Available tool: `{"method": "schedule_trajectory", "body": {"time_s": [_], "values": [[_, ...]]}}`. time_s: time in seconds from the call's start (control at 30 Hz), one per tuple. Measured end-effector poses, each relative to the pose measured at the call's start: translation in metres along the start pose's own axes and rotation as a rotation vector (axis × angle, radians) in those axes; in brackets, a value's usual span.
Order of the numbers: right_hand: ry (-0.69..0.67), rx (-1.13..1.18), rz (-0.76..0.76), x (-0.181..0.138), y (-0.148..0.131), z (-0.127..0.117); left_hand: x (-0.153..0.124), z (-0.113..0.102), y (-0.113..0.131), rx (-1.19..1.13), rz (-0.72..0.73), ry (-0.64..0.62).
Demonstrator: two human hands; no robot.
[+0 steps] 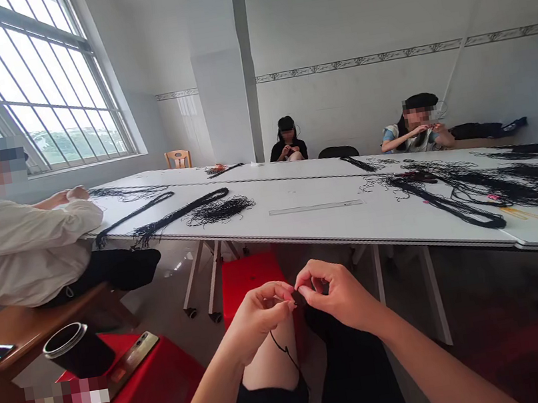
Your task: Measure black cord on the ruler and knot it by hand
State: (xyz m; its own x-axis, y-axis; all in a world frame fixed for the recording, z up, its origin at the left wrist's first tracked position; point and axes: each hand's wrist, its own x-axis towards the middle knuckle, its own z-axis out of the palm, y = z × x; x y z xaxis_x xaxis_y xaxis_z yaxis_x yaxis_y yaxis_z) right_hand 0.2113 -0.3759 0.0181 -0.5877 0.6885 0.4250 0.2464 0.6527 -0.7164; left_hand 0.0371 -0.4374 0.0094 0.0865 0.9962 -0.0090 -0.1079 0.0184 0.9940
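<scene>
The left hand (265,311) and right hand (334,294) met fingertip to fingertip over the lap, short of the near edge of the table (303,225). The left thumb and forefinger were pinched nearly closed on the black cord (288,352), which hung from under that hand down past the knee. The right thumb and forefinger came close together at the tips; whether they gripped the cord, I could not tell.

A red stool (250,277) filled part of the gap beyond the left hand, under the table. Wide of the left forearm, a second stool (168,371) carried a cup (80,351) and a phone (138,359). On the table, a clear strip (315,207) lay parallel to the near edge, with white surface around it; the left bundle (182,213) reached over that edge, while the right bundle (457,210) stopped just inside it.
</scene>
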Motion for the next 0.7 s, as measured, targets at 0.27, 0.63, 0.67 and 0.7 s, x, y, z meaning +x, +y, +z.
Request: {"method": "schedule_trajectory", "body": {"time_s": [0.27, 0.63, 0.67, 0.7], "values": [[0.205, 0.076, 0.063, -0.005, 0.01, 0.013, 0.011, -0.003, -0.014, -0.031, 0.012, 0.045], [0.18, 0.191, 0.18, -0.028, 0.02, 0.06, 0.015, -0.002, -0.019, 0.146, 0.133, 0.253], [0.182, 0.146, 0.147, -0.028, 0.017, 0.054, 0.015, -0.003, -0.02, 0.222, 0.157, 0.289], [0.183, 0.079, 0.11, -0.029, 0.014, 0.047, 0.015, -0.004, -0.022, 0.298, 0.179, 0.324]]}}
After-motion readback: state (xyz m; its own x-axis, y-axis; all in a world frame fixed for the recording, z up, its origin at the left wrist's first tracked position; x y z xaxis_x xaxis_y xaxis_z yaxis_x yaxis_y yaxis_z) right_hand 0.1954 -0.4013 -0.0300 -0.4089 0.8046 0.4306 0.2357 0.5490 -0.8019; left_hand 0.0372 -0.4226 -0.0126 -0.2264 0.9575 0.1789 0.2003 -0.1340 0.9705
